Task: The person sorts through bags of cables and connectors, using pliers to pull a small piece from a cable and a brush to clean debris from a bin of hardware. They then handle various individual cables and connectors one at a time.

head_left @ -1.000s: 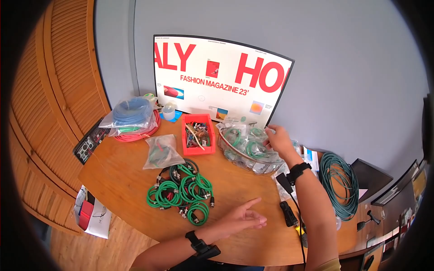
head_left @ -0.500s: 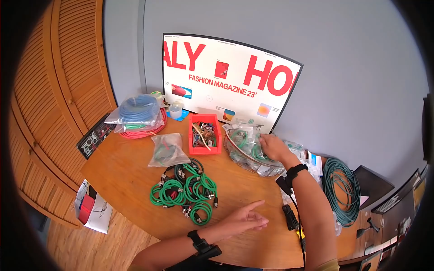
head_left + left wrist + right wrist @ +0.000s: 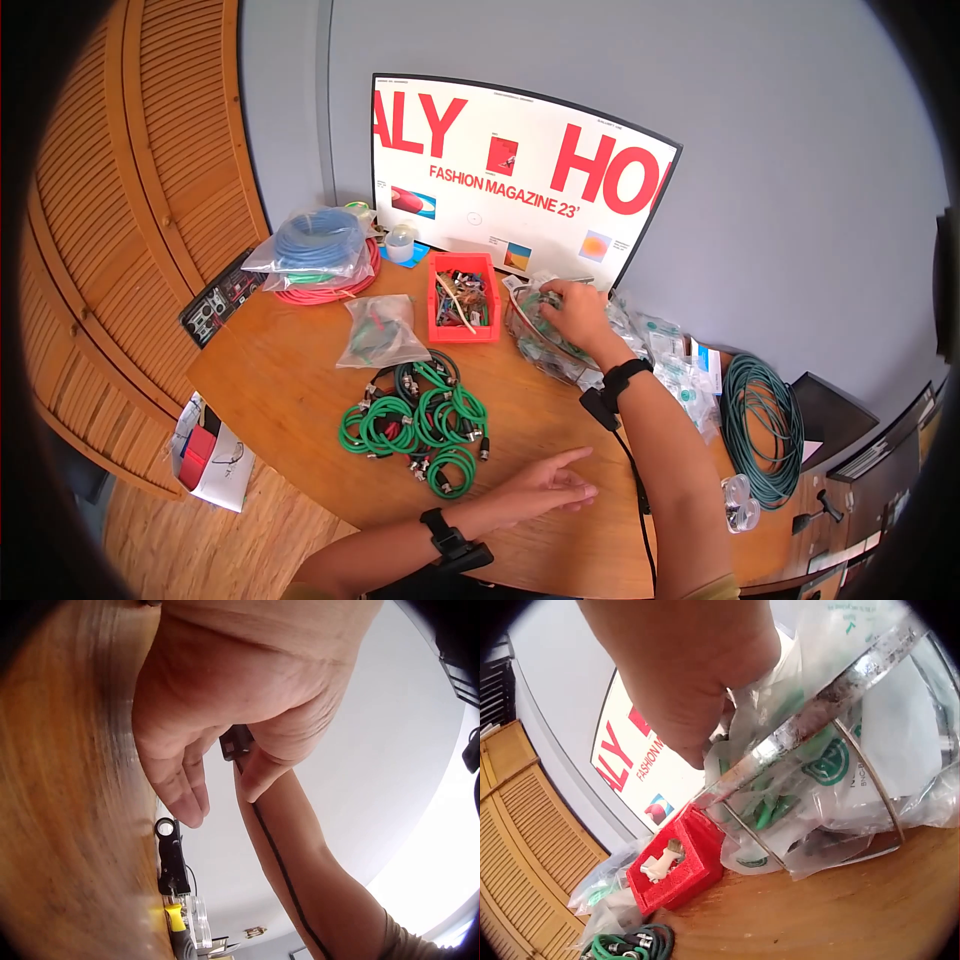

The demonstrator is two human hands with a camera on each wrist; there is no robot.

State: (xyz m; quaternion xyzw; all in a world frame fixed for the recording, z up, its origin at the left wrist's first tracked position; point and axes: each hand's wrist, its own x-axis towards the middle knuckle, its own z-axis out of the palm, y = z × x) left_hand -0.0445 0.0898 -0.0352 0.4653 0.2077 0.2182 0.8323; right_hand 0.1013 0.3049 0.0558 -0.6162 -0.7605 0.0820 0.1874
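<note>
At the back of the desk, a metal-rimmed wire basket (image 3: 780,742) holds clear plastic bags of coiled green cable. My right hand (image 3: 578,312) reaches over its rim with curled fingers and grips a clear plastic bag (image 3: 769,712) there; its fingertips are partly hidden in the right wrist view. My left hand (image 3: 535,487) hovers above the front of the desk, fingers loosely extended and nothing in them. To its left lies a pile of green coiled cables (image 3: 415,415) with metal connectors.
A red bin (image 3: 465,335) of small connectors stands left of the basket, with a bagged cable (image 3: 380,330) beside it. Bagged blue cable (image 3: 318,240) lies at the back left. Dark green coiled cable (image 3: 760,430) is at the right. A monitor (image 3: 520,165) stands behind.
My right hand has moved down and left into the basket, its fingers closing on a bag. The left hand stays nearly still. The whole view has shifted slightly.
</note>
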